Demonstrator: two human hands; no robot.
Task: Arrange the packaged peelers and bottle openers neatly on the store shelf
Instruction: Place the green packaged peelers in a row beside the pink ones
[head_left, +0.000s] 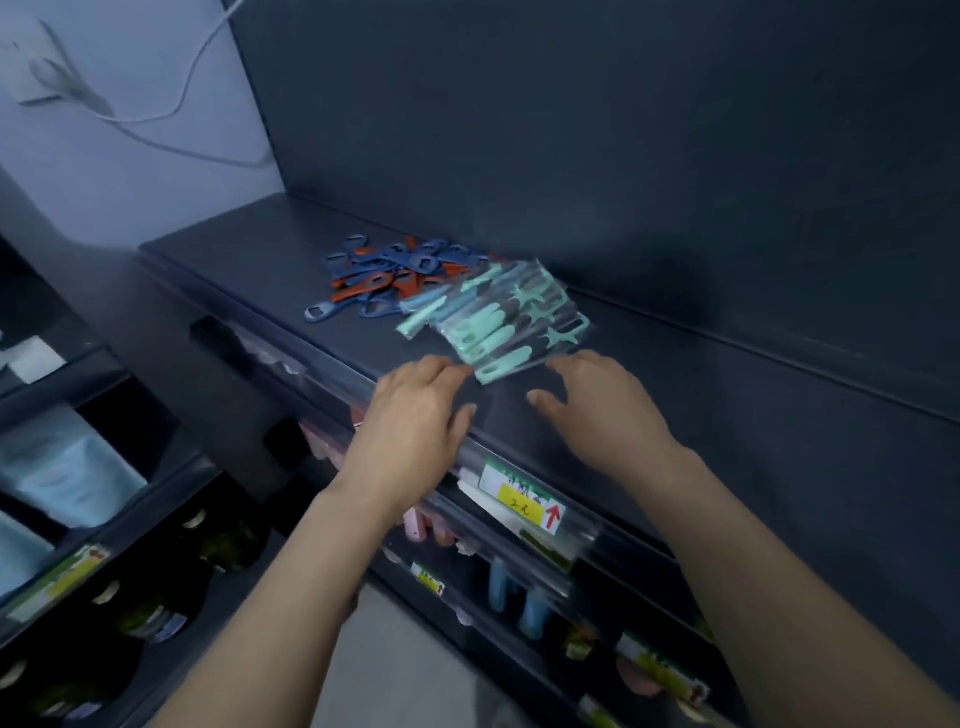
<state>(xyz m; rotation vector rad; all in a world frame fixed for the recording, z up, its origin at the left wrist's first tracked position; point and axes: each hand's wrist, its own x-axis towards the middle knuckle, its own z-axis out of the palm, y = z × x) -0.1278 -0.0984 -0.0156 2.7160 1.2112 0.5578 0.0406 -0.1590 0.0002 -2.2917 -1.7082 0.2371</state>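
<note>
**Item 1. Packaged peelers** (511, 325): mint-green, in clear sleeves. They lay flat on the top shelf (234, 260) as a slipped fan of overlapping packs, just beyond the fingertips of both grips. Their long axes ran diagonally, with handles toward the left grip and forked heads away past the right grip. The packs splayed slightly rather than lying parallel.

**Item 2. Bottle openers** (384, 275): blue and orange, in a loose heap beyond the left grip and to its outer side. The heap met the far-left edge of the peeler fan. The openers shared no heading, and their long axes lay every way.

**Item 3. Left grip** (415, 415): fingers straight, clamped on nothing. The fingertips were at the near-left corner of the nearest pack, but contact was too blurred to confirm.

**Item 4. Right grip** (608, 410): fingers spread, thumb out, holding nothing. The fingertips were at the near-right edge of the same pack.

**Note.** The grips bracketed the fan from either side, probably to square the packs into one stack. The flat, spread fingers seemed suited to pushing edges together rather than lifting.

**Item 5. Price label** (519, 499): on the shelf-front rail, below and between the two wrists.
</note>
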